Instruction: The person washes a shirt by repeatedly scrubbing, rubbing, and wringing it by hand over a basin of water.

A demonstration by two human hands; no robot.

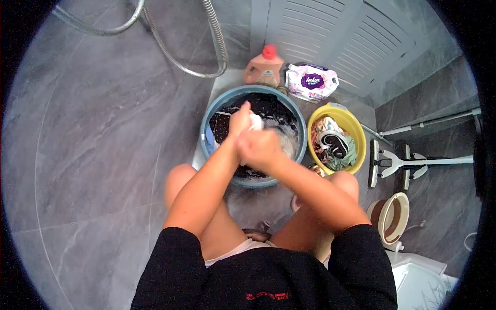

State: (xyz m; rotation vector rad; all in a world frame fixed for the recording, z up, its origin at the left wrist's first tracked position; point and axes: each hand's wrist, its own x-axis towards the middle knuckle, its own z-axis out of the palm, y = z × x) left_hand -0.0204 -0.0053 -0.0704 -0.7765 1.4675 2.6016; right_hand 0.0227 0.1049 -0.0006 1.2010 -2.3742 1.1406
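Both of my hands are together over a round blue-grey basin [204, 116] holding dark wet clothes [266, 106] and cloudy water. My left hand [240, 124] is closed on a white cloth [256, 122], which shows between the hands. Against it, on the lower right, my right hand [261, 148] is closed and slightly blurred, with its fingers wrapped round the same bunched cloth. Most of the cloth is hidden by the hands. At the basin's left inner side lies a light blue piece of fabric [210, 138].
A yellow basin [363, 144] with mixed clothes stands right of the blue-grey one. Behind are a pink bottle [263, 71] with a red cap and a white-purple pack [312, 81]. A shower hose [219, 46] hangs above; mops [390, 163] and a beige-brown bucket [404, 206] are right.
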